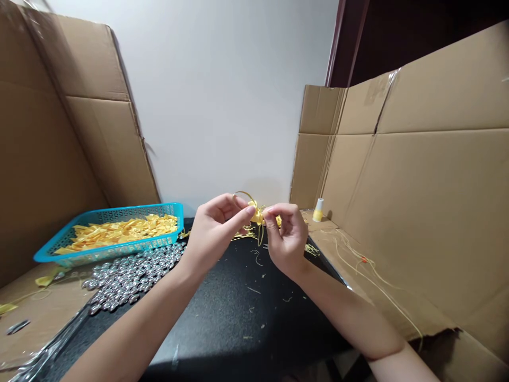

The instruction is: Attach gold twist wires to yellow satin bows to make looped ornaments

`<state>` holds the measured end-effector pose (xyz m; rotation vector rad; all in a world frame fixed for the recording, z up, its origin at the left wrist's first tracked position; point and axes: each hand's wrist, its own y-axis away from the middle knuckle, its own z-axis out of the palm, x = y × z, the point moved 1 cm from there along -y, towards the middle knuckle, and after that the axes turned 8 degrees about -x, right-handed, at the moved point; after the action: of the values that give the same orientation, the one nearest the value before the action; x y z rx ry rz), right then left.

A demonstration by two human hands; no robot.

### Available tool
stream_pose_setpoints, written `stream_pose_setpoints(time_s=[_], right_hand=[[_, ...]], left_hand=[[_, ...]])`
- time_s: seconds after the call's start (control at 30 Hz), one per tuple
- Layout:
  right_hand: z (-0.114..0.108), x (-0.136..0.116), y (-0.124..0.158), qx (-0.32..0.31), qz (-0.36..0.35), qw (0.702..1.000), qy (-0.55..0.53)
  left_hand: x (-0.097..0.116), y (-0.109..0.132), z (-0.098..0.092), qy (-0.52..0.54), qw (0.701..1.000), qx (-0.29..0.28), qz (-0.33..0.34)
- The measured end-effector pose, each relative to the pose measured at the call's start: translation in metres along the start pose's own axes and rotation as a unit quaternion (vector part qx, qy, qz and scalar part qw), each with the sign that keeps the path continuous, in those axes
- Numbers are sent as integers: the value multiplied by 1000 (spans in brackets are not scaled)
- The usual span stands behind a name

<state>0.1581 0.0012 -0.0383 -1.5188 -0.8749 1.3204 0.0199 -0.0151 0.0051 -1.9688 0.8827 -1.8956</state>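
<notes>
Between my two hands, above the far part of the black table [222, 297], is a small yellow ribbon bow [257, 215] with a thin yellow cord looping above and below it. My left hand [217, 228] pinches its left side between thumb and forefinger, the cord loop arching over the fingertips. On the other side, my right hand [288, 233] has thumb and forefinger closed at the bow's right edge. Fingers partly cover the bow, so its exact form is hard to make out. More yellow cord pieces [248, 232] lie behind the hands.
A blue basket [43, 254] of yellow ribbon pieces [123, 233] stands at left, with many shiny silver beads [135, 273] before it. Cardboard walls [429, 212] flank the table. At right are a thread spool [318, 210] and loose cord [382, 284]. Clippings dot the tabletop.
</notes>
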Motion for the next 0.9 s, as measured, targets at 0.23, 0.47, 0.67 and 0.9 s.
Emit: stream_pose_setpoints(time_s=[0.23, 0.47, 0.67, 0.9], right_hand=[[-4, 1, 0, 5, -29, 997, 66], [-3, 1, 0, -5, -16, 999, 31], [-9, 2, -12, -74, 54, 995, -44], [-15, 11, -27, -106, 32, 993, -28]], left_hand=[[-5, 2, 5, 65, 998, 20, -16], [-8, -2, 5, 138, 990, -2, -40], [-9, -5, -1, 150, 988, 27, -4], [-9, -9, -9, 135, 991, -4, -3]])
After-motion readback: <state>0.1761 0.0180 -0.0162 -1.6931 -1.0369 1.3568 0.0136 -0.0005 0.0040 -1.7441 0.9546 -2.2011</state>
